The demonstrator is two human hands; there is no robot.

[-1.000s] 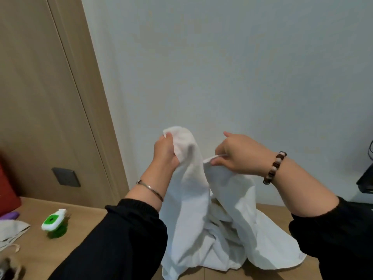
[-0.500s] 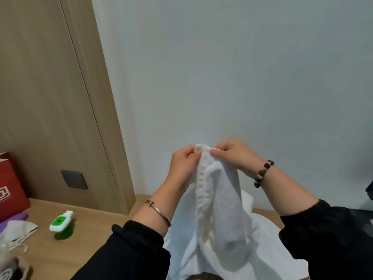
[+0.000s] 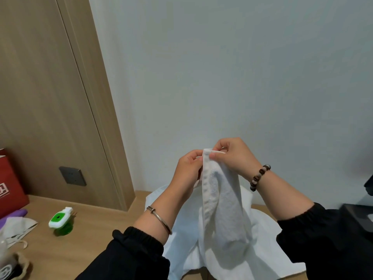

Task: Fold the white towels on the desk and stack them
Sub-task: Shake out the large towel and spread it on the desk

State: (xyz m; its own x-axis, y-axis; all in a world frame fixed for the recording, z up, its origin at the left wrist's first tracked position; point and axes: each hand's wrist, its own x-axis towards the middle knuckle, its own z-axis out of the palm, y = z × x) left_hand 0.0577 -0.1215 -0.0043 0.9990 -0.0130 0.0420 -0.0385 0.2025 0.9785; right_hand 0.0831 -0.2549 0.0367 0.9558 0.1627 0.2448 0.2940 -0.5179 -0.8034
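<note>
- White towel (image 3: 222, 199) hangs lifted in the air in front of the pale wall. Its top edge is gathered between both hands and its tail drops onto the heap of white towels (image 3: 264, 229) on the wooden counter (image 3: 90, 241).
- The left hand (image 3: 187, 168) and the right hand (image 3: 234, 156) sit close together, each pinching the towel's upper hem between thumb and fingers.
- A red box (image 3: 10, 188) stands at the far left of the counter; what is in it cannot be seen. A small green bottle (image 3: 59, 219) with a white top stands near it, well apart from the towels, and a tan drawstring pouch (image 3: 14, 265) lies at the lower left corner.
- A second ago the hands were apart, with the towel spread between them. Now they meet at the hem, and the cloth hangs doubled in one narrow length.
- White lettering shows on the red box, cut off by the frame edge and not readable.
</note>
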